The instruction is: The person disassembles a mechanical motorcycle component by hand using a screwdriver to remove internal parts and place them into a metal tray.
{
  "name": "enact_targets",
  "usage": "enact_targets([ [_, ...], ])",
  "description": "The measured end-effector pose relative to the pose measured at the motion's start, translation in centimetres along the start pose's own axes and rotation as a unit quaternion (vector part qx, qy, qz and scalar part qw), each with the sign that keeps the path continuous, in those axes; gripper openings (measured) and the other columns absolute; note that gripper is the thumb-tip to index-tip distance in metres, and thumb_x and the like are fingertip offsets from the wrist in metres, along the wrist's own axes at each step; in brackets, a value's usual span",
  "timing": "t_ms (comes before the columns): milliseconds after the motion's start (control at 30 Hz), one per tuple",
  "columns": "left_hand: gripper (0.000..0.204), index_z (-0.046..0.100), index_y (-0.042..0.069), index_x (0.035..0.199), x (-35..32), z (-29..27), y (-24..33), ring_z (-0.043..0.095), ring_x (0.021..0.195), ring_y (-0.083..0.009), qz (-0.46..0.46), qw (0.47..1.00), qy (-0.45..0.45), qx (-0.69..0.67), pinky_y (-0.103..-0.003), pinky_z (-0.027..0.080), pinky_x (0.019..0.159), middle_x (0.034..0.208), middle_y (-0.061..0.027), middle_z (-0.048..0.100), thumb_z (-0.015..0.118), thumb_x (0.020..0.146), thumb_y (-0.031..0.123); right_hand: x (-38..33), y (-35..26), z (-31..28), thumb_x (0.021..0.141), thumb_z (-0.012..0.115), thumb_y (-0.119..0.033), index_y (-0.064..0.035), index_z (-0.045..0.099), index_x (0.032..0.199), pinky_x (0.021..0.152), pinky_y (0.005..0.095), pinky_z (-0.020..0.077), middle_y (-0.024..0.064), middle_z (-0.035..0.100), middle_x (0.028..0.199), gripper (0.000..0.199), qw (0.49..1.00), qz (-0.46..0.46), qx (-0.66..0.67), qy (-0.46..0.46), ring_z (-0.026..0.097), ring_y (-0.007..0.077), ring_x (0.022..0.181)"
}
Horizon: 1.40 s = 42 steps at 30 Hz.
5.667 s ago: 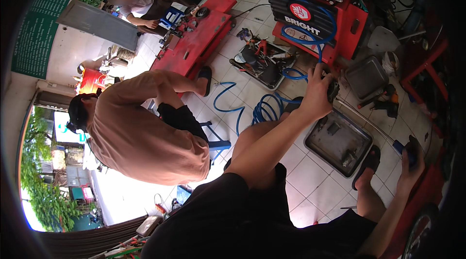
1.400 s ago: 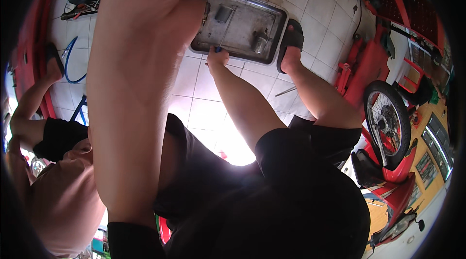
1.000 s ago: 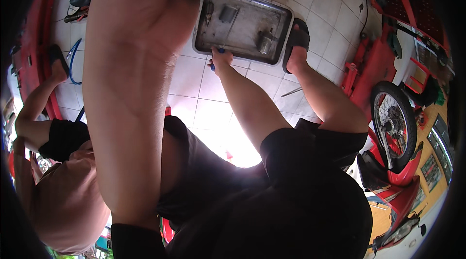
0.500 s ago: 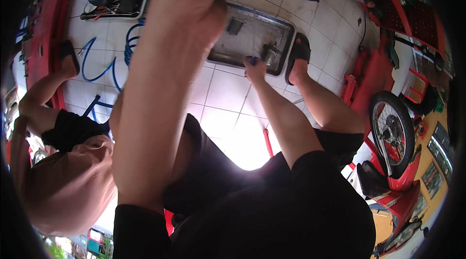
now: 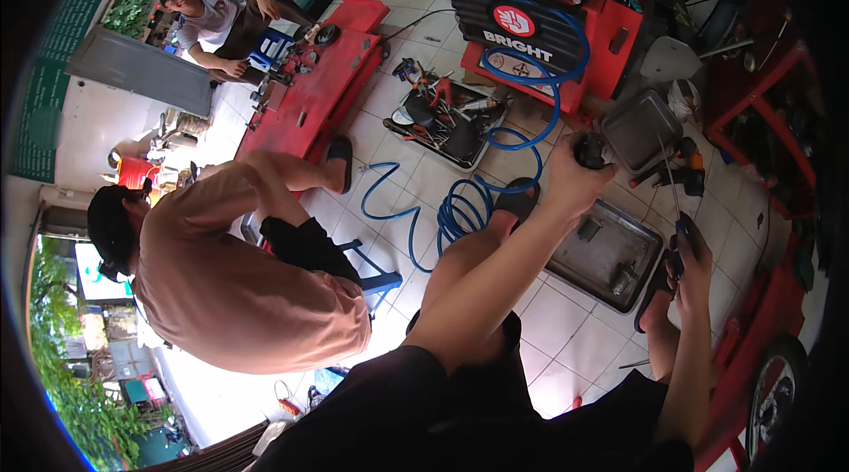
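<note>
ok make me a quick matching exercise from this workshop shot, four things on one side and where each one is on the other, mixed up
Things:
1. left hand
2. right hand
3. blue hose
4. metal tray

Places or states:
A. lies in coils on the tiled floor
B. raised, gripping a small dark part
C. flat on the floor between the two hands, a few small parts in it
D. holds a slim tool with a blue handle

Pairs: 1-B, 2-D, 3-A, 4-C

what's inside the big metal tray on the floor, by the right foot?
The metal tray holds two small metal parts: one near its top edge, one lower right. The left forearm covers its left end, so anything there is hidden.
</note>
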<state>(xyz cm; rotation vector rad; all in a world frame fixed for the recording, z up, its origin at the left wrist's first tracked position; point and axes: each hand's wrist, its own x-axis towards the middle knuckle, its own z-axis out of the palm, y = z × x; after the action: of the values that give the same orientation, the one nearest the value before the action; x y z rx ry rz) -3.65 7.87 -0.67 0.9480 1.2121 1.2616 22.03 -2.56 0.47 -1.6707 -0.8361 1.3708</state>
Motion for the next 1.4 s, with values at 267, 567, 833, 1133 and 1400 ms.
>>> enact_targets([
  [267, 0.041, 0.066, 0.001, 0.106, 0.0, -0.8, -1.7, 0.064, 0.095, -0.0296, 0.211, 0.932, -0.043, 0.291, -0.039, 0.052, 0.085, 0.104, -0.0142, 0.061, 0.079, 0.067, 0.002, -4.2, -5.3, -4.6, 0.099, 0.065, -0.010, 0.0045, 0.064, 0.131, 0.064, 0.0240, 0.0455, 0.0057, 0.068, 0.084, 0.035, 0.962, -0.209, -0.161, -0.073, 0.056, 0.0079, 0.070],
  [567, 0.042, 0.067, 0.004, 0.107, -0.3, 1.1, -0.3, 0.059, 0.108, -0.0385, 0.309, 0.858, -0.076, 0.403, -0.043, 0.052, 0.091, 0.116, -0.0184, 0.054, 0.074, 0.066, -0.002, -6.0, -6.3, -8.4, 0.091, 0.067, 0.003, 0.0082, 0.069, 0.119, 0.052, 0.0269, 0.0494, 0.0152, 0.073, 0.089, 0.029, 0.924, -0.310, -0.204, -0.088, 0.064, 0.0142, 0.055],
  [833, 0.036, 0.066, 0.005, 0.101, -0.5, 1.5, -0.7, 0.062, 0.105, -0.0347, 0.333, 0.847, -0.069, 0.409, -0.042, 0.051, 0.090, 0.113, -0.0161, 0.057, 0.076, 0.067, -0.002, -6.5, -5.3, -9.4, 0.091, 0.065, 0.007, 0.0085, 0.070, 0.119, 0.050, 0.0265, 0.0493, 0.0166, 0.073, 0.091, 0.028, 0.921, -0.325, -0.189, -0.101, 0.064, 0.0129, 0.055],
  [1133, 0.042, 0.067, 0.007, 0.104, -0.4, 1.0, -0.8, 0.051, 0.114, -0.0416, 0.333, 0.831, -0.080, 0.439, -0.049, 0.044, 0.099, 0.121, -0.0169, 0.054, 0.073, 0.063, -0.004, -6.3, -5.3, -9.0, 0.091, 0.067, 0.007, 0.0101, 0.070, 0.115, 0.050, 0.0269, 0.0490, 0.0145, 0.072, 0.083, 0.025, 0.932, -0.290, -0.188, -0.106, 0.064, 0.0128, 0.055],
  [1400, 0.042, 0.067, 0.006, 0.102, -0.2, 0.3, -0.5, 0.057, 0.108, -0.0387, 0.403, 0.779, -0.101, 0.471, -0.047, 0.048, 0.093, 0.118, -0.0159, 0.056, 0.071, 0.062, -0.006, -6.1, -5.9, -10.0, 0.093, 0.072, -0.010, 0.0060, 0.073, 0.116, 0.052, 0.0243, 0.0470, 0.0075, 0.069, 0.076, 0.028, 0.989, 0.011, -0.037, -0.144, 0.062, 0.0101, 0.058],
])
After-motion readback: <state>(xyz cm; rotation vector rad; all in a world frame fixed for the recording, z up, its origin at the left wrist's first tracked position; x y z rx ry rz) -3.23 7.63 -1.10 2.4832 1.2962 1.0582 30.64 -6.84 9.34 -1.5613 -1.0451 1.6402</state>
